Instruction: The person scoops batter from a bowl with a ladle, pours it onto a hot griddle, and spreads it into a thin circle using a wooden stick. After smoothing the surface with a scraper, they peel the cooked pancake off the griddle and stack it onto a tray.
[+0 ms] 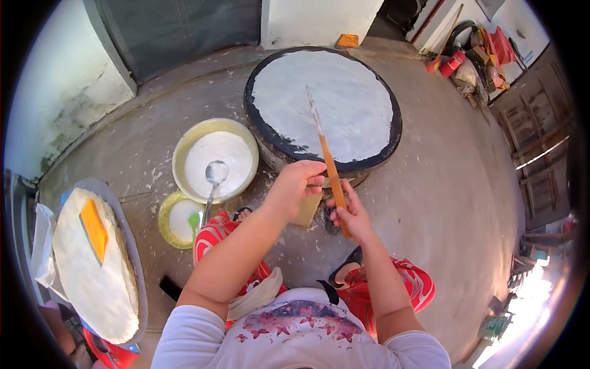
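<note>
My right hand [354, 215] is closed around the handle of a long, thin wooden spatula [332, 169]. Its far end is coated with white batter and overlaps the round black griddle [396, 132] in this view. A thin layer of white batter [322, 98] covers most of the griddle top. Close to the spatula's left side, my left hand [301, 187] has loosely curled fingers with nothing seen in them. To the left stands a large bowl of batter [218, 150], with a metal ladle [216, 173] resting in it.
A smaller yellow bowl [165, 224] holds white liquid and a green utensil [195, 220]. At left, a stack of pale flatbreads [92, 283] carries an orange scraper [93, 230]. A phone [170, 287] lies on the floor. A tan block [307, 210] sits below the griddle.
</note>
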`<state>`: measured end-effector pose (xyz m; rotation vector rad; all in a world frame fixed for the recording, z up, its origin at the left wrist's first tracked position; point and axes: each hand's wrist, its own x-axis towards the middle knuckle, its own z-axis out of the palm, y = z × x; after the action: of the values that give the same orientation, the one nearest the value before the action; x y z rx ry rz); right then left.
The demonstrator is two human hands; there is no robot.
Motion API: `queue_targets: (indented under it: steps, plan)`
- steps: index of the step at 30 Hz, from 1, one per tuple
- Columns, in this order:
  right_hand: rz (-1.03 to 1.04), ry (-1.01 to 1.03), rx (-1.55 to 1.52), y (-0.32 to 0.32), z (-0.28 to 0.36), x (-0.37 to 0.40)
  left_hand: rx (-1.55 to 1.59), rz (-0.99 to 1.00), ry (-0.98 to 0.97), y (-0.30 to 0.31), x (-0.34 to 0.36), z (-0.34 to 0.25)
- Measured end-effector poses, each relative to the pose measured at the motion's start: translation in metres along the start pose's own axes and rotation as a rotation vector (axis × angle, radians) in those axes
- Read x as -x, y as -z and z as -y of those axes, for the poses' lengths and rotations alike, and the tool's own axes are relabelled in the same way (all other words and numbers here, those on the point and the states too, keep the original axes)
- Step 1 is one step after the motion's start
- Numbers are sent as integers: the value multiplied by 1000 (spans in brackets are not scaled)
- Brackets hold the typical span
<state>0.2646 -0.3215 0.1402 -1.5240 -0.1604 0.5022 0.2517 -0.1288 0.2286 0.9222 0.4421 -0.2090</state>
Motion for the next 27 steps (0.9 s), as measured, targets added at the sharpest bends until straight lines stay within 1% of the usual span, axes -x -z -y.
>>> queue_targets:
  steps: [1,3,4,5,7,8,9,11,12,13,15,16,18,19,21,22,24,27]
  plan:
    - [10,-2,2,-6,11,-7,5,-8,-4,-2,1,1]
    - [46,-128,-92,-15,31,-24,4,20,25,-3,1,1]
    - [2,-134,-19,-18,31,-34,12,33,26,-2,-1,4]
    - [13,-133,-13,-20,34,-43,19,26,18,-2,-3,5]
    - [-27,-277,102,-26,39,-60,23,27,21,-2,-6,7]
    - [9,-230,9,-28,33,-72,10,36,28,-2,-8,6]
    - [22,-232,14,-29,26,-85,17,26,22,-2,-8,6]
    - [-83,-190,-21,-32,13,-114,21,36,39,-3,-8,6]
    - [-39,-227,-115,-32,11,-125,23,28,37,-4,-9,6]
    - [-32,-228,-112,-31,10,-135,27,24,32,-4,-10,6]
    - [-43,-218,186,-34,10,-153,35,39,38,-4,-12,7]
    - [-35,-218,191,-36,6,-165,40,34,33,-4,-13,6]
    - [-37,-120,544,-42,3,-182,27,28,33,-5,-12,4]
    - [-33,-119,547,-41,2,-187,30,25,31,-5,-12,3]
    - [-82,105,1339,-53,22,-182,18,30,39,-6,-11,0]
    - [-78,105,1339,-53,25,-184,19,27,39,-5,-12,0]
    - [-253,137,1572,-49,31,-189,39,43,18,-4,-12,0]
    - [-254,178,1601,-48,41,-198,38,24,23,-2,-10,-2]
